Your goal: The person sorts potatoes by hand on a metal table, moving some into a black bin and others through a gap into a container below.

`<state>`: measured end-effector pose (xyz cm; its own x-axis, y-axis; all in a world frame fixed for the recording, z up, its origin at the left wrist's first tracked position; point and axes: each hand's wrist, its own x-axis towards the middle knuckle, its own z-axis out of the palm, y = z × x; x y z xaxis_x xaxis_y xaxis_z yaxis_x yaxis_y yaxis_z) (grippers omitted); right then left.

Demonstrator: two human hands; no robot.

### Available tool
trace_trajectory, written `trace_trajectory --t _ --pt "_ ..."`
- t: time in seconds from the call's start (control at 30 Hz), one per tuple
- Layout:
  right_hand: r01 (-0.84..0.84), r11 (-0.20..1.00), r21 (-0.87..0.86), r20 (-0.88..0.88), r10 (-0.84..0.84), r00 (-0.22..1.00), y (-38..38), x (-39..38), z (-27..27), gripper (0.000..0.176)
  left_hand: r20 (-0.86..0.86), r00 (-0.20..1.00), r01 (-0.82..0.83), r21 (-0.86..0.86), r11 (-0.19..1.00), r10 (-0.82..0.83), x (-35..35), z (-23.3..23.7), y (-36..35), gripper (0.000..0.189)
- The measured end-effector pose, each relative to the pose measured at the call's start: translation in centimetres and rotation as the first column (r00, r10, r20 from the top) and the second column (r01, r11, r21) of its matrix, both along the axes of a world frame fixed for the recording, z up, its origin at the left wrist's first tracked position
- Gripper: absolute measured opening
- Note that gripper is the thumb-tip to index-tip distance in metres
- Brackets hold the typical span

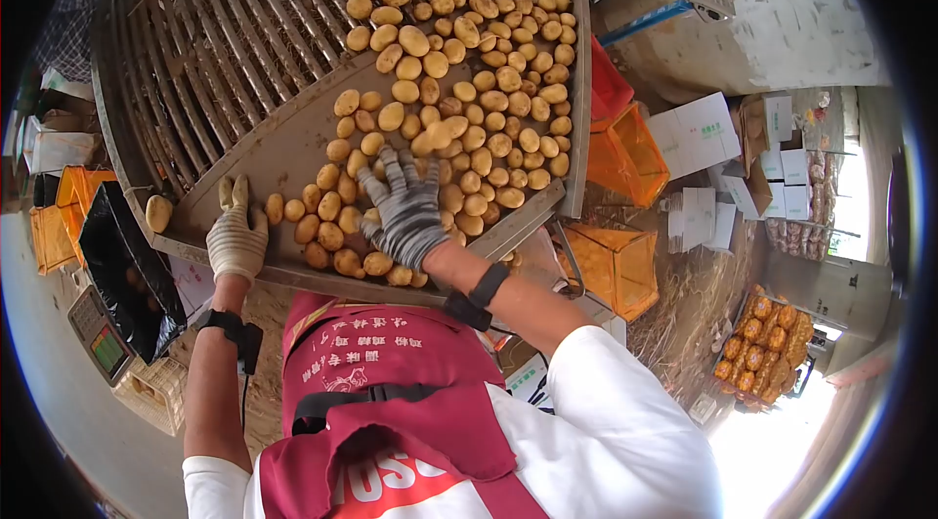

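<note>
Many yellow potatoes (pixel 508 79) lie loose over the right side of a metal sorting tray (pixel 269 159). My right hand (pixel 405 206), in a grey striped glove, rests among them with its fingers spread, touching potatoes and gripping none that I can see. A blurred potato (pixel 440 135) shows just beyond its fingertips. My left hand (pixel 237 237), in a pale glove, lies at the tray's near rim with fingers stretched out and nothing visible in it. Left of that hand, a single potato (pixel 158 213) sits in the tray's corner.
Metal bars (pixel 195 40) form the tray's far left part. A black-lined crate (pixel 130 270) and a digital scale (pixel 100 336) stand at left. Orange crates (pixel 625 155), white cartons (pixel 696 133) and a stack of bagged produce (pixel 764 348) stand at right.
</note>
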<state>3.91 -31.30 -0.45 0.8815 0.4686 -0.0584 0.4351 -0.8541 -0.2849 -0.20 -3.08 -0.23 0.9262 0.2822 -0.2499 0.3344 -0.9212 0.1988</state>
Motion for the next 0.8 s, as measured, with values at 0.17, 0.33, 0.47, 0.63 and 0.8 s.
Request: trace_trajectory --t 0.17,0.33,0.47,0.63,0.8 --pt "-0.301 0.947 0.116 -0.245 0.321 0.915 -1.3 -1.4 1.9 0.071 -0.013 1.0 -0.019 -0.007 1.0 0.019 0.3 0.2 0.1 0.06" --pt "0.0 0.999 0.051 0.141 -0.007 0.99 -9.3 10.7 5.4 0.059 -0.02 1.0 -0.012 -0.046 0.999 0.011 0.1 0.1 0.2 0.058" --pt "0.149 0.874 -0.463 -0.078 -0.207 0.975 -14.1 18.1 4.4 0.079 -0.004 1.0 0.008 0.009 1.0 -0.008 0.0 0.1 0.2 0.057" --pt "0.051 0.794 -0.605 -0.054 -0.106 0.993 -15.1 21.3 1.7 0.083 -0.029 0.999 0.017 0.011 1.0 -0.017 0.1 -0.2 0.3 0.059" --pt "0.465 0.883 -0.065 -0.407 -0.448 0.796 -15.2 23.3 1.5 0.068 0.008 1.0 0.008 0.019 1.0 -0.009 0.2 -0.4 0.4 0.06"
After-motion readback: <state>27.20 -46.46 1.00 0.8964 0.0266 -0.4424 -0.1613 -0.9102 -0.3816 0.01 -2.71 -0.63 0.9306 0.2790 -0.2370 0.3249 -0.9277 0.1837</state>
